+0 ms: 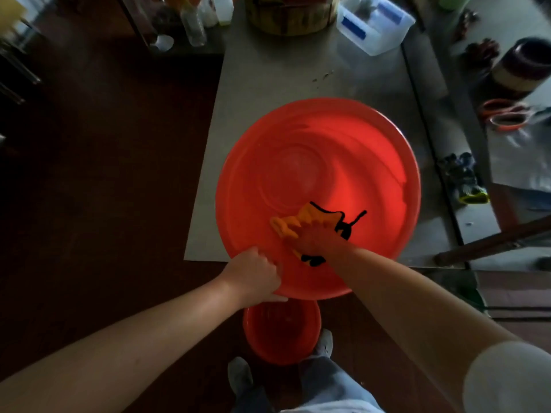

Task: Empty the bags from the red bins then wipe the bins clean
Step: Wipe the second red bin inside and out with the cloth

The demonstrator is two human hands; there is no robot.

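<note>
Right hand [313,241] presses cloth [298,223], fingers indistinct; left hand [253,274] grips bin [298,150] rim.

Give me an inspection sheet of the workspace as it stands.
Surface: grey table, a few specks.
Job's things: big bin on table, no bags in it, cloth inside; small bin on floor below.
Clutter: clear box, wooden tub, bottles at back; scissors, gloves, jar to the right.
Hands: left hand grips big bin's near rim; right hand holds cloth against its inside.
Cables: nothing seen.
Surroundings: dark floor; shoes by small bin.
</note>
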